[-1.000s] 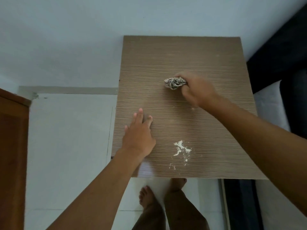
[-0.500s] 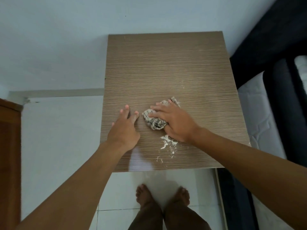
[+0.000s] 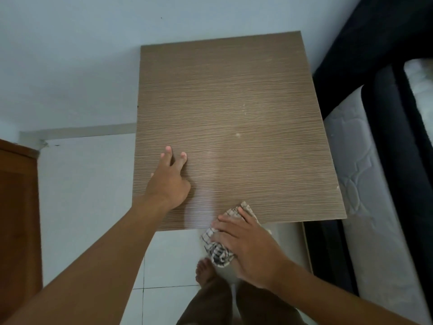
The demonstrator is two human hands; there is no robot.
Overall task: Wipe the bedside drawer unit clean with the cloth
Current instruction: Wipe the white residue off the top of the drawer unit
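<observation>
The bedside drawer unit (image 3: 229,109) shows only its brown wood-grain top, seen from above against the pale wall. My left hand (image 3: 169,181) rests flat on the top near its left edge, fingers spread, holding nothing. My right hand (image 3: 248,245) grips a crumpled checked cloth (image 3: 219,253) at the front edge of the top, with most of the cloth hanging past the edge over the floor. A few faint pale specks lie on the right half of the top. The drawer fronts are hidden.
A bed with a white quilted mattress (image 3: 358,174) and dark frame (image 3: 398,113) stands right against the unit. A brown wooden cabinet (image 3: 16,207) is at the far left. My bare feet (image 3: 206,270) stand on white floor tiles just before the unit.
My right hand swept the cloth from the middle of the top toward me, over the white powder patch and off the front edge. The powder patch is gone. My left hand stayed put.
</observation>
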